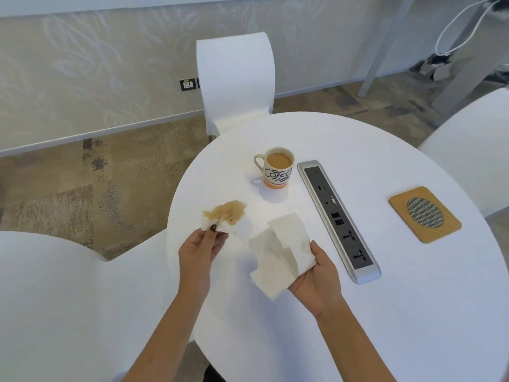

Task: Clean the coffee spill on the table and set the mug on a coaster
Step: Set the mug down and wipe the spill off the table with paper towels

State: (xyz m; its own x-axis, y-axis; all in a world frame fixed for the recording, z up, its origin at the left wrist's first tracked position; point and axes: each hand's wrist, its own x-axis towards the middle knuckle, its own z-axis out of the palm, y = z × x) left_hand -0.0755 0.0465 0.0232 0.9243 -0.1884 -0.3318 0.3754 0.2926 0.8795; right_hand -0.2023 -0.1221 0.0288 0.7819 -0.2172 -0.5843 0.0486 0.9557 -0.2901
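The left hand is pinching the near edge of a white paper tissue stained brown with coffee, holding it over the left side of the round white table. The right hand is gripping a stack of clean white folded paper tissues — fingers curled under it, thumb on its right edge — just right of the stained one. Farther off, near the table's middle, a cream ceramic mug with dark lettering and an orange base is standing upright, full of milky coffee, handle to the left. Just right of it a long silver-and-black power socket strip is lying set into the tabletop. Well to the right a square tan cork coaster with a round grey mesh centre is sitting bare, apart from the mug.
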